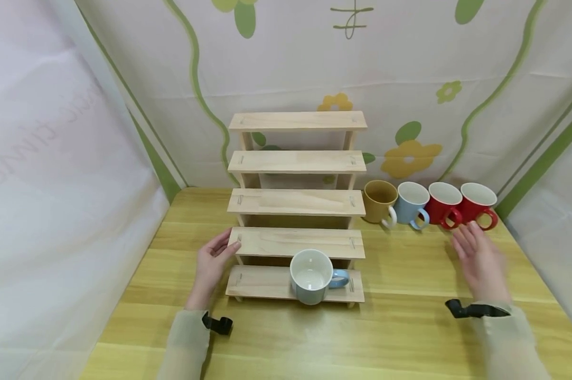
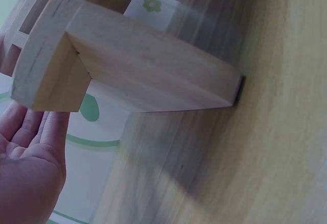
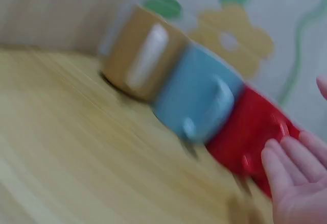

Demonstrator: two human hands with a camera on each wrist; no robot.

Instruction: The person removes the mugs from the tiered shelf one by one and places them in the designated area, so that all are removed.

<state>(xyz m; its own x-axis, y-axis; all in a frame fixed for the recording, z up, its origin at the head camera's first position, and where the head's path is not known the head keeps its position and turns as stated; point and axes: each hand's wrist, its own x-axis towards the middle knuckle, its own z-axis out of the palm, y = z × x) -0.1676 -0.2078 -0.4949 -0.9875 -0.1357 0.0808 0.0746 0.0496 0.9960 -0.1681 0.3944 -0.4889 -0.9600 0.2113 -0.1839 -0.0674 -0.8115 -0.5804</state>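
A light wooden stepped shelf [image 1: 295, 243] stands at the middle of the table. My left hand [image 1: 213, 261] holds the left end of its second step from the bottom, thumb over the top face. In the left wrist view, the fingers [image 2: 48, 127] lie along the board's end. On the lowest step sits a light blue mug [image 1: 309, 285] with a white inside, its handle to the right. My right hand [image 1: 480, 258] is at the rightmost red mug [image 1: 471, 208], fingers extended and overlapping it in view, with nothing held.
Left of that red mug stand another red mug [image 1: 440, 208], a light blue mug [image 1: 409, 208] and a mustard mug [image 1: 377, 208] with a white handle, in a row beside the shelf. Flower-printed cloth [image 1: 286, 58] hangs behind the wooden table [image 1: 400, 327].
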